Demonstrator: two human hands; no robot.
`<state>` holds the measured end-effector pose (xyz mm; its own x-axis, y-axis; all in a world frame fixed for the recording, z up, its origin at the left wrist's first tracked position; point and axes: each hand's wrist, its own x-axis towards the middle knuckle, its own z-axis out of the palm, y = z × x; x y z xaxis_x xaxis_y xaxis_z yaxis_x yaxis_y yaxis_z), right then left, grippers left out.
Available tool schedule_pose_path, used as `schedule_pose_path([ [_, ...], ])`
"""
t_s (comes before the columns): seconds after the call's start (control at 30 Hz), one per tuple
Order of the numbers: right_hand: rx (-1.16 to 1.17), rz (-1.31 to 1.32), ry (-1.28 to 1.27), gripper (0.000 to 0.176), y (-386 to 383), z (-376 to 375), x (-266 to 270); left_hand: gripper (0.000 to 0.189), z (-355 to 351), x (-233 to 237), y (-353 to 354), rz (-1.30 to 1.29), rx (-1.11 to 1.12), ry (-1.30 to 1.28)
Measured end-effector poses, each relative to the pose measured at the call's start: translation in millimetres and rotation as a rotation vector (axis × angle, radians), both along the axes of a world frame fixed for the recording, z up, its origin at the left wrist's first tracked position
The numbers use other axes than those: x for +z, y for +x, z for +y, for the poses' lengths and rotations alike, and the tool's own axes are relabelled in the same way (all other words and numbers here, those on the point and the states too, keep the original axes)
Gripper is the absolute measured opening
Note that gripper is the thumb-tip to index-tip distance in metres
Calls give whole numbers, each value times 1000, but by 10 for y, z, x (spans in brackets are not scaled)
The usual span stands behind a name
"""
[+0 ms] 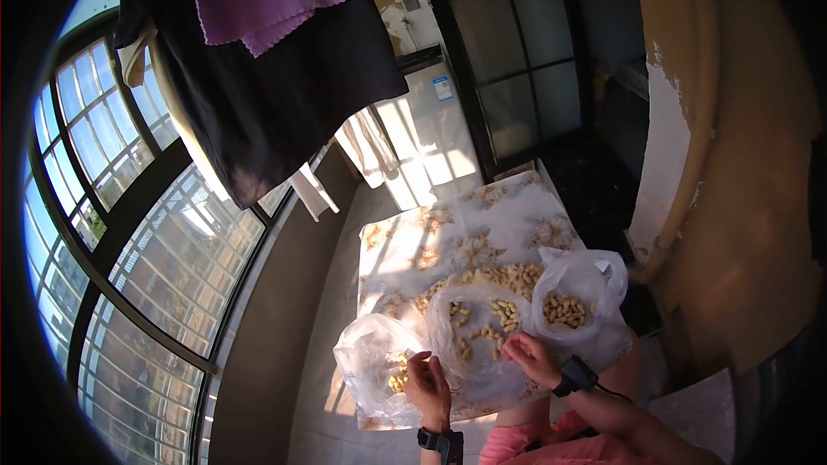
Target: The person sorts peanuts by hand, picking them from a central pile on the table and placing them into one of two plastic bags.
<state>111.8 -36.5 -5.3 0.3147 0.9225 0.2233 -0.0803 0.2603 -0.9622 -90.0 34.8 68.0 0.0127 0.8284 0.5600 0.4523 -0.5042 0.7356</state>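
Observation:
My left hand (428,387) rests at the mouth of a clear plastic bag (372,363) at the table's front left; its fingers are curled and seem to pinch something small, too small to name. My right hand (531,356) hovers with fingers bent over the middle plastic bag (475,327), which holds peanuts in their shells. A third bag (575,293) with peanuts stands to the right. A loose pile of peanuts (508,275) lies behind the bags. Both wrists wear black bands.
The small table (482,220) has a floral cloth, lit by sun. Dark and purple clothes (267,60) hang overhead on the left. Curved barred windows (129,232) run along the left; a glass door (517,69) stands behind the table.

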Motion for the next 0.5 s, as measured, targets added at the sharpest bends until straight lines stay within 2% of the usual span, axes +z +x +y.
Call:
schedule_pose_path([
  [0.1, -7, -6, -3, 19, -5, 5, 12, 18, -116, 88, 282, 5, -167, -80],
  [0.2, -3, -47, -57, 18, 25, -32, 41, 21, -97, -63, 550, 41, -290, -96],
  [0.4, 18, 2, -66, 15, 27, -52, 71, 26, -64, -212, 854, 93, -365, -143],
  [0.47, 13, -81, -70, 16, 31, -64, 134, 26, -77, -236, 877, 54, -395, -199],
  [0.5, 1, -89, -31, 19, 33, -35, 45, 27, -57, -346, 885, 69, -374, -148],
])
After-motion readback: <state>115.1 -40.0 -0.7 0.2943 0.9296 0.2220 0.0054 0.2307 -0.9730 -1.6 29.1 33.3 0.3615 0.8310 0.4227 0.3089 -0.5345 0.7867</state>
